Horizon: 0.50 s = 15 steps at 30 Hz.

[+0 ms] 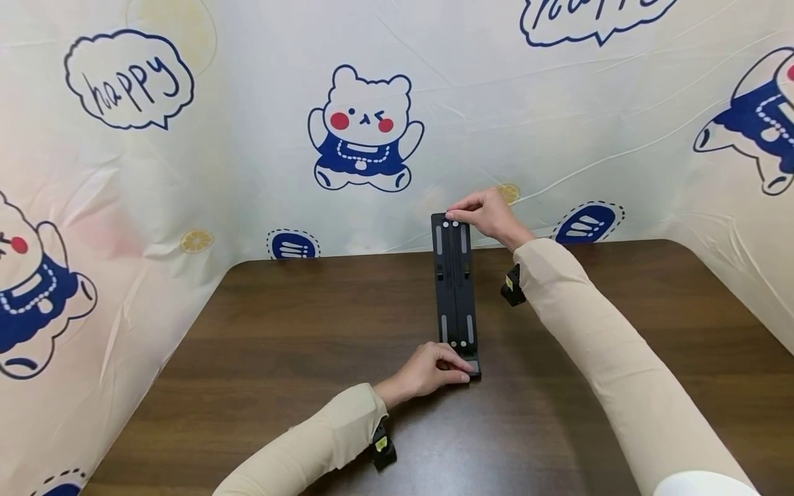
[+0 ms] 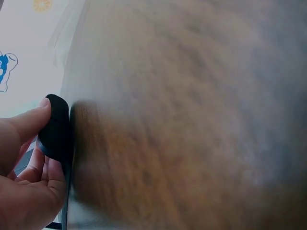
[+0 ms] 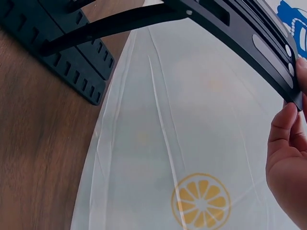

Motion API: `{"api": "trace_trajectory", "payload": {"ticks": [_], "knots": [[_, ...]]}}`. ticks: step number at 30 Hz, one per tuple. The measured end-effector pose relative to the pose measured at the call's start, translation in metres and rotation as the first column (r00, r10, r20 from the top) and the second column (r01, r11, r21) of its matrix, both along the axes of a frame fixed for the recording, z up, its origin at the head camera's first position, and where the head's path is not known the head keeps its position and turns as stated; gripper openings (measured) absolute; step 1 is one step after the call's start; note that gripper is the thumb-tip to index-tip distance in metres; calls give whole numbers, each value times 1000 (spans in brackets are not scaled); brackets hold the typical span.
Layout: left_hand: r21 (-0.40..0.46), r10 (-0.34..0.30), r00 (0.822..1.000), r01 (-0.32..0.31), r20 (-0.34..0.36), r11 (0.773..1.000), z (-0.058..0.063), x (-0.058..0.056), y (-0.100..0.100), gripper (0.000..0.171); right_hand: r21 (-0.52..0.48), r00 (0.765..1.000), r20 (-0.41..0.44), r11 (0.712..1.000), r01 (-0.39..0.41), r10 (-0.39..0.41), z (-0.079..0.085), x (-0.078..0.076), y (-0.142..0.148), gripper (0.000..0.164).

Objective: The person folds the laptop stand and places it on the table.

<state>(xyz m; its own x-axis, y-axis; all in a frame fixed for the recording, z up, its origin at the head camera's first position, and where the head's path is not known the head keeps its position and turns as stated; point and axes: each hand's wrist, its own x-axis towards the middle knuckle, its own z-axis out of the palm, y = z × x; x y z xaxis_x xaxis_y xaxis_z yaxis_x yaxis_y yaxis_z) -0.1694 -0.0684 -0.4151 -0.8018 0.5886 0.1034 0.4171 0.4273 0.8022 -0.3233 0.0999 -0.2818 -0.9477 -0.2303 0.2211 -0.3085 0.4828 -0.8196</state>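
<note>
Pinching left hand [image 1: 424,370]: thumb and fingers on the black stand [image 1: 455,293]'s near lip [image 2: 57,127]
Black stand: on the brown table [image 1: 310,317], top panel [image 3: 242,40] raised above its slotted base [image 3: 69,67]
Right hand [image 1: 492,215]: grasping the panel's lifted far end [image 1: 439,219]

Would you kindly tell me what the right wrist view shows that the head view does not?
Right wrist only: the slotted base and a support strut of the laptop stand. Head only: the left hand pinching the stand's lower lip, and the "happy" speech bubbles. Both: the right hand pinching the stand's upper end, and the brown table.
</note>
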Motion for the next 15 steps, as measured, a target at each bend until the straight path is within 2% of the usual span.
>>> {"api": "trace_trajectory", "payload": {"ticks": [10, 15], "knots": [[16, -31, 999, 31, -25, 999, 1, -1, -2, 9, -15, 1000, 11, 1000, -10, 10, -1, 3, 4, 22], [-17, -54, 998, 53, -20, 998, 4, -1, -9, 8, -24, 1000, 23, 1000, 11, -11, -1, 8, 9, 24]]}}
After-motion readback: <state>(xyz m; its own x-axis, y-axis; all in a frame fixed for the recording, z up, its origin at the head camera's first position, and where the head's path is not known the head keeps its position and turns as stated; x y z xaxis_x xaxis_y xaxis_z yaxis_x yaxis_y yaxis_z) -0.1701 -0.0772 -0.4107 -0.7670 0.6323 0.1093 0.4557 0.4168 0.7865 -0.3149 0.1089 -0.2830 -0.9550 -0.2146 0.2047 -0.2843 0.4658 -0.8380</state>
